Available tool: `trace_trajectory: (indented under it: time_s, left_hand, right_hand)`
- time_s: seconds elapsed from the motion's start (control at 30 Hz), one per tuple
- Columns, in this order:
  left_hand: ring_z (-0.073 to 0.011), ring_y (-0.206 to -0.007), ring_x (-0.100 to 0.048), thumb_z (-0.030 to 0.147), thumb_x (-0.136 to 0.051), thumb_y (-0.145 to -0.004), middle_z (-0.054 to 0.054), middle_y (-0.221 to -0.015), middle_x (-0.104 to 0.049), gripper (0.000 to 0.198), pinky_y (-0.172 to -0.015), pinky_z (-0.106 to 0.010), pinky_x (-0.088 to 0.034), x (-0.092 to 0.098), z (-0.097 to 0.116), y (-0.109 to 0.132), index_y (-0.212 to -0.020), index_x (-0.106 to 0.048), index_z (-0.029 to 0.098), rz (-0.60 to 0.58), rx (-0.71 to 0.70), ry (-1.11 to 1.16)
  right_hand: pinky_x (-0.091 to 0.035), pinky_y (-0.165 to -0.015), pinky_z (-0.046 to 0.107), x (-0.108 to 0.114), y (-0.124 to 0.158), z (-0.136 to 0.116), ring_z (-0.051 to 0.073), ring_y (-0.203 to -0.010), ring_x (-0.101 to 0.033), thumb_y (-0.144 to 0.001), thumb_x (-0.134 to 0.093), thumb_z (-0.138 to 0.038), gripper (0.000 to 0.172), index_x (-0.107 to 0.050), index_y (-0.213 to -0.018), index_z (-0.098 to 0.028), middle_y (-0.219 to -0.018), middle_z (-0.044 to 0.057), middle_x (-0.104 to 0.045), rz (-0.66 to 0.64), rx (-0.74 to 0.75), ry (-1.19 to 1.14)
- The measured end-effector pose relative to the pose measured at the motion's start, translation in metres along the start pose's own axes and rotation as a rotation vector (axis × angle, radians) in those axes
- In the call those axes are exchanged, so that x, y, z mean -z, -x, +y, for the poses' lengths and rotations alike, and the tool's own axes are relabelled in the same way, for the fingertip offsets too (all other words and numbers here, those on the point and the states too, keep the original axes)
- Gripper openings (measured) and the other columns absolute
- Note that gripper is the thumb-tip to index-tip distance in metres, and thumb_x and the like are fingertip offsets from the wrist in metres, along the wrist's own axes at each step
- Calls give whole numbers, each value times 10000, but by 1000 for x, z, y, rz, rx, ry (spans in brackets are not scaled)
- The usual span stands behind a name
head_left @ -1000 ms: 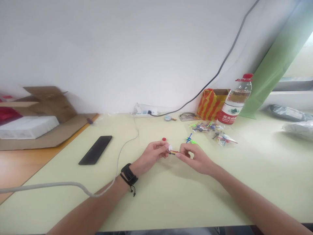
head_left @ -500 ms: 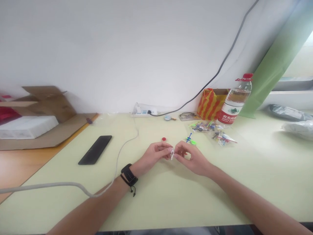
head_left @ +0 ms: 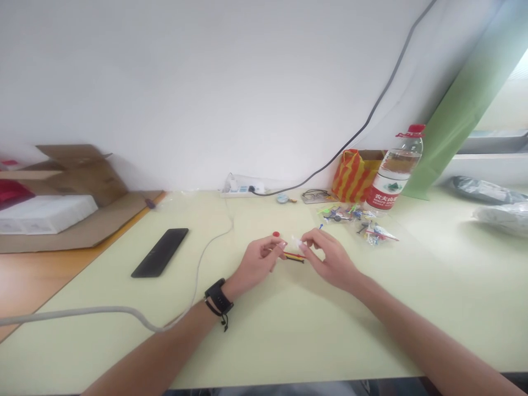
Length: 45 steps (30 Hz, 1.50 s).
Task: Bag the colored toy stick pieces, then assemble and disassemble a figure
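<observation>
— What changed?
— The hands moved a little apart. The left hand (head_left: 259,262) pinches one end of the striped stick (head_left: 294,257). The right hand (head_left: 330,258) pinches the white bit (head_left: 296,242), just above the stick.
— Are they joined?
— I can't tell. They look almost touching.

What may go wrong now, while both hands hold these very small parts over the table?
1. The small white piece, pinched by the right hand, looks tiny. It might slip and get lost among the loose coloured parts.
2. The thin coloured sticks in the left hand look fragile and may bend if pressed hard.
3. The red cap lies just beyond both hands and might be knocked away.
</observation>
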<state>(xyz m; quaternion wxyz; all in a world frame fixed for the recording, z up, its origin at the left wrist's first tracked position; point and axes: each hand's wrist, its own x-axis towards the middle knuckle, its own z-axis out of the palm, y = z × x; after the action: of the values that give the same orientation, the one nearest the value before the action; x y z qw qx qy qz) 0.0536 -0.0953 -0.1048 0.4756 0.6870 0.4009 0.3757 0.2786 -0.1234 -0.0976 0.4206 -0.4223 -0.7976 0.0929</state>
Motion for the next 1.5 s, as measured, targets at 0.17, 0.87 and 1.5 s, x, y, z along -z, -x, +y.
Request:
trace_trajectory:
  time_s: [0.17, 0.87, 1.5]
  left_hand:
    - [-184, -843, -611, 301, -654, -928, -36, -1034, -726, 133, -778, -321, -495, 5, -4, -3, -1021, -716, 229, 239, -212, -404]
    - [-267, -1094, -589, 244, -618, -930, -59, -1181, -714, 269, -1017, -445, -469, 10, -19, -5, -1187, -699, 243, 155, -243, -693]
    - [-248, -1144, -565, 195, -625, -926, -39, -1153, -716, 149, -993, -414, -477, 6, -12, -3, -1064, -645, 249, 216, -281, -556]
  right_hand:
    - [-470, -797, 372, 12, -12, 20, 228, -849, -587, -1001, -550, -262, 36, -577, -988, -242, -899, 56, -631, 257, 35, 149]
    - [-486, -860, 408, -3, -4, 37, 250, -959, -564, -968, -587, -237, 105, -691, -964, -230, -976, 83, -666, -185, 78, 189]
    - [-438, -861, 412, -24, 1, 24, 253, -954, -533, -1014, -489, -131, 289, -683, -1189, -255, -993, 78, -656, -340, 156, 264]
